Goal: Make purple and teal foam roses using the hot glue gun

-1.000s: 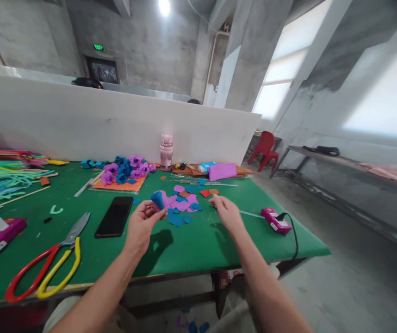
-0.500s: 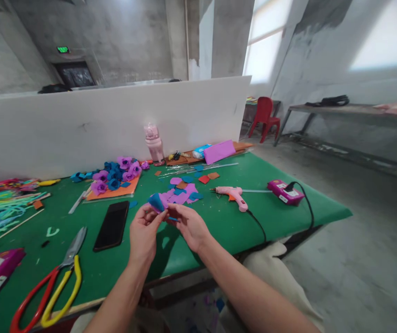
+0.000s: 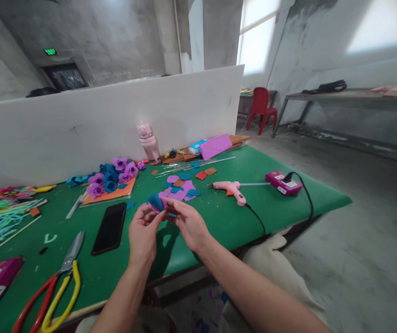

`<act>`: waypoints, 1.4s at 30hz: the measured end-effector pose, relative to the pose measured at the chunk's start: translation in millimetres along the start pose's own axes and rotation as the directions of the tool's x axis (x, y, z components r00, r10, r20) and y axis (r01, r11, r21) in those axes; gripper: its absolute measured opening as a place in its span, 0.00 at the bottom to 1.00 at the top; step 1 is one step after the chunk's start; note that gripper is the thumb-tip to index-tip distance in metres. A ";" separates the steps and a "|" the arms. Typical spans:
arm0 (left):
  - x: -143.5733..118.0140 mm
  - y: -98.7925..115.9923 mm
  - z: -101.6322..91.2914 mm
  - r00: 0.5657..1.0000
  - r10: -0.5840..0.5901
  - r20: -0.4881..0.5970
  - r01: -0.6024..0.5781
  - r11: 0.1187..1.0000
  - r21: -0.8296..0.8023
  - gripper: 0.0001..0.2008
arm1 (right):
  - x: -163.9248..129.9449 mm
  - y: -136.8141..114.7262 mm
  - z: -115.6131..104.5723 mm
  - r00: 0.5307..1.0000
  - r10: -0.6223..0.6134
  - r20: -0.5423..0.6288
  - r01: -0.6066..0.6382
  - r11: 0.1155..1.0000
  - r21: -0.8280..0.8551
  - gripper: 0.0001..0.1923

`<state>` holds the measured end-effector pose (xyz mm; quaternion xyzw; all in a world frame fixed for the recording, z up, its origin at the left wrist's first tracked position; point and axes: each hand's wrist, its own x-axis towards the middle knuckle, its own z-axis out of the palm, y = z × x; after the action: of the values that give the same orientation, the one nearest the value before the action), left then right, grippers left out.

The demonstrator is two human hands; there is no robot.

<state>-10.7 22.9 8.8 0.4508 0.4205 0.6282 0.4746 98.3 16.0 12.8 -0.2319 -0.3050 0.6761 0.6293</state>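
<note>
Both hands meet over the front middle of the desk [image 3: 219, 222]. Left hand [image 3: 144, 232]: fingers pinched on a blue petal [image 3: 156, 201], held just above the desk surface. Right hand [image 3: 189, 223]: fingers closed on the same piece from the other side, at a small dark-red bit where the two hands touch; exactly what the right fingertips grip is too small to tell.

Change over the last second: the right hand was stretched out toward the far side of the desk, near the loose petals [image 3: 181, 189]; half a second ago it had come back to the left hand, and it stays there now. The glue gun [image 3: 231, 188] lies on the desk, untouched, its cord running to the socket box [image 3: 283, 182]. The left hand has kept its grip on the blue petal throughout. Reading: the work has passed from fetching to two-handed shaping or joining of the petal.

Nearby: phone [image 3: 108, 227] left of the hands; scissors [image 3: 54, 289] at the near left edge; finished flowers [image 3: 113, 175] on an orange sheet further back; pink bottle [image 3: 147, 140] against the white partition.
</note>
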 end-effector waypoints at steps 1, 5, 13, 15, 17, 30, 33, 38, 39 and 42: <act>-0.4 0.2 -0.1 1.000 -0.002 0.010 0.002 1.000 0.006 0.15 | 0.3 -0.9 -0.1 1.000 -0.006 0.012 0.006 1.000 0.003 0.13; -1.8 -0.2 -0.2 0.999 -0.018 0.041 0.017 0.999 0.028 0.15 | 0.4 -3.5 -1.0 0.999 -0.004 0.042 0.003 1.000 0.018 0.13; -2.9 -2.4 1.5 0.997 -0.029 0.069 0.026 0.999 0.044 0.17 | 0.6 -6.3 -2.0 0.999 0.022 0.041 -0.021 0.999 -0.026 0.15; -3.7 -1.7 2.1 0.998 -0.028 0.064 0.025 0.999 0.047 0.18 | 1.4 -7.6 -2.7 0.996 0.018 0.088 -0.016 1.000 -0.027 0.15; -4.3 -0.5 2.7 0.998 -0.020 0.062 0.018 0.999 0.045 0.19 | 2.2 -8.3 -4.0 0.993 0.016 0.117 -0.014 1.000 -0.017 0.16; 2.1 1.6 -1.8 0.999 -0.004 -0.046 0.003 1.000 -0.027 0.21 | -4.7 7.4 -5.1 0.997 0.048 -0.063 -0.058 0.984 -0.166 0.15; 1.5 2.5 -0.7 0.999 -0.026 -0.045 0.024 0.999 -0.038 0.21 | -4.7 8.0 -4.5 0.997 0.038 -0.065 -0.049 0.983 -0.178 0.15; 1.4 1.8 -1.8 0.999 -0.035 -0.034 0.034 0.998 -0.045 0.21 | -4.3 10.6 -6.0 0.997 -0.016 -0.072 -0.003 0.968 -0.250 0.14; 1.5 1.5 -2.4 0.999 -0.034 -0.033 0.032 0.998 -0.045 0.21 | -4.3 11.1 -6.1 0.997 -0.032 -0.070 0.012 0.962 -0.274 0.14; 1.7 1.2 -3.8 0.999 -0.031 -0.040 0.029 0.999 -0.033 0.21 | -4.9 11.7 -6.2 0.994 -0.094 -0.052 0.070 0.933 -0.353 0.13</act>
<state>-14.8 23.9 9.4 0.4240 0.4265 0.6368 0.4826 94.9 11.7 -0.1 -0.3503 -0.4081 0.5759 0.6156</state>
